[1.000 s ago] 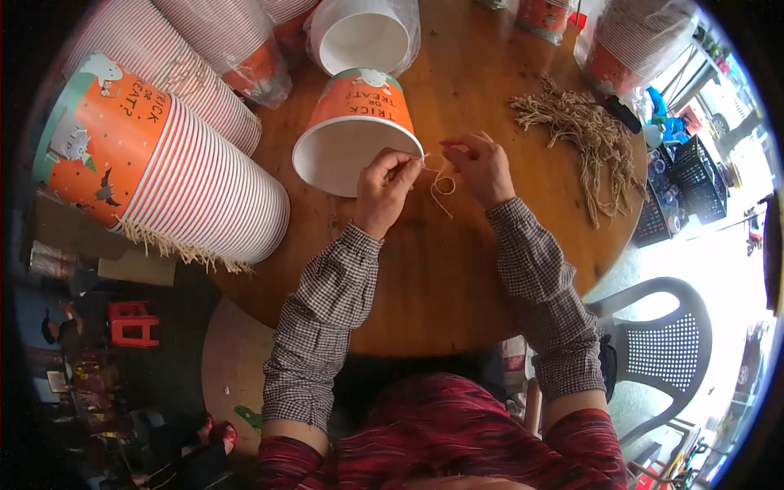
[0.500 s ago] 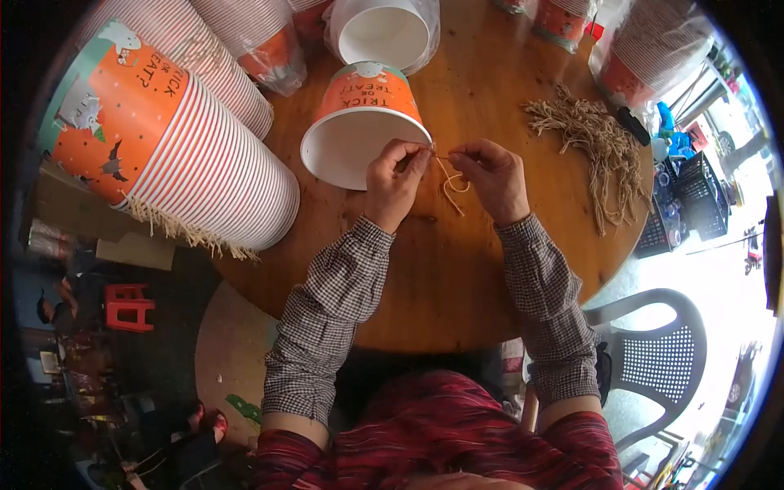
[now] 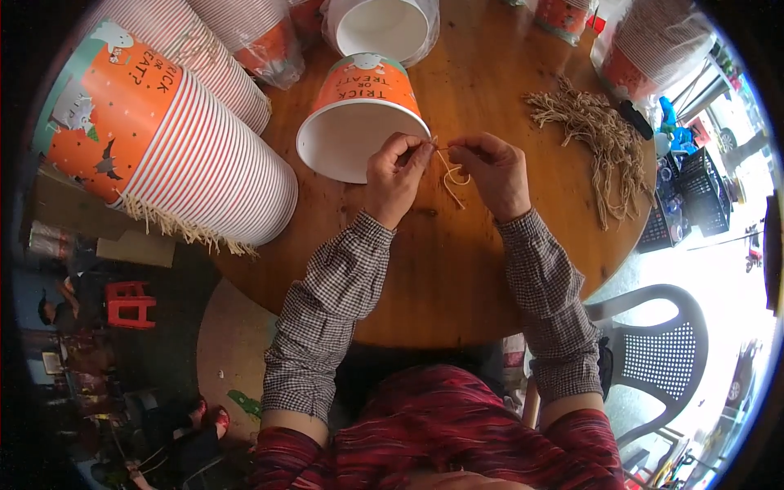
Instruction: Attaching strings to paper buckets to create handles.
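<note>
An orange paper bucket with a white inside lies tipped on the table, its open mouth toward me. At the right side of its rim, my left hand is closed in a pinch on a thin tan cord. My right hand pinches the same cord a short way to the right. A loose loop and tail of the cord hang between the two hands. Whether the cord passes through the rim is hidden behind my left fingertips.
A tall stack of nested orange buckets leans at the left, with cord ends along its lower side. More bagged stacks stand at the back. A bundle of tan cords lies on the round wooden table. A grey chair is at right.
The bucket has shifted slightly up and left in view. Both hands keep their pinch on the cord beside the rim, with only small finger movement.
</note>
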A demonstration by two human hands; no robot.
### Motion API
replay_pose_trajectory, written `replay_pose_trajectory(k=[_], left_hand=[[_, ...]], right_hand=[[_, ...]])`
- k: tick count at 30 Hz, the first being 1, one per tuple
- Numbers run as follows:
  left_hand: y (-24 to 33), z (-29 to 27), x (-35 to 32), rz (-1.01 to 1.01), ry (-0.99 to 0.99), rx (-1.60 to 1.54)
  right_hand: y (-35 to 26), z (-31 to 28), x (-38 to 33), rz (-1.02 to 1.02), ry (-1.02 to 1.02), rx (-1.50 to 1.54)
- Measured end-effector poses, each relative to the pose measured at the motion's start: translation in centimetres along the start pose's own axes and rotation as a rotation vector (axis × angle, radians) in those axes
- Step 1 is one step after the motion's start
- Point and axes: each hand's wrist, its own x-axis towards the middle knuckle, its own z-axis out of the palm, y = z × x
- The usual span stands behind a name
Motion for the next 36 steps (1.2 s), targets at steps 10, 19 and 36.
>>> replay_pose_trajectory(k=[10,19,36], left_hand=[[0.8,0.2,0.0,0.029,-0.04,0.077],[0.8,-0.8,0.4,-0.127,-0.084,0.102],[1.8,-0.2,-0.1,-0.254,-0.225,-0.223]], right_hand=[[-0.6,0.2,0.0,-0.057,0.116,-0.051],[-1.7,-0.6,-0.2,-0.453,0.159,-0.581],[-1.6,0.4,-0.7,-0.379,0.04,-0.387]])
